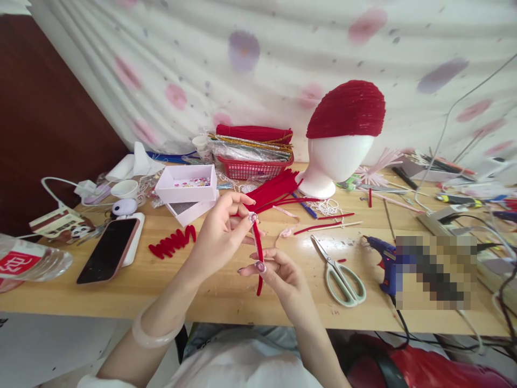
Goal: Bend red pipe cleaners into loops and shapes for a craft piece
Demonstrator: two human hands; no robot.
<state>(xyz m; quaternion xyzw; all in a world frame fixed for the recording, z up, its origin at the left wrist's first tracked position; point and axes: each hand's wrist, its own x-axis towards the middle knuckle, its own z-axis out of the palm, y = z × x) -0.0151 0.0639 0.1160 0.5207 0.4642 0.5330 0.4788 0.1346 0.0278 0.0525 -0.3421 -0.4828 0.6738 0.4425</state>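
Note:
Between my two hands runs a short red fuzzy strip (pixel 259 248), upright, its lower end hanging free. My left hand (pixel 226 229) pinches its upper end between thumb and fingers. Lower down, my right hand (pixel 278 272) grips the strip between thumb and forefinger. Behind the hands lies a bundle of red fuzzy stems (pixel 278 188). A zigzag red fuzzy piece (pixel 173 242) rests on the table to the left. Scissors (pixel 341 275) with pale green handles lie to the right, blades slightly apart.
A white foam head (pixel 337 156) with a red wrapped cap stands behind on the wooden table (pixel 226 307). White boxes (pixel 186 186), a phone (pixel 108 250) and a bottle (pixel 34 258) are left; a blue glue gun (pixel 383 261) is right. A red basket (pixel 254 168) stands behind.

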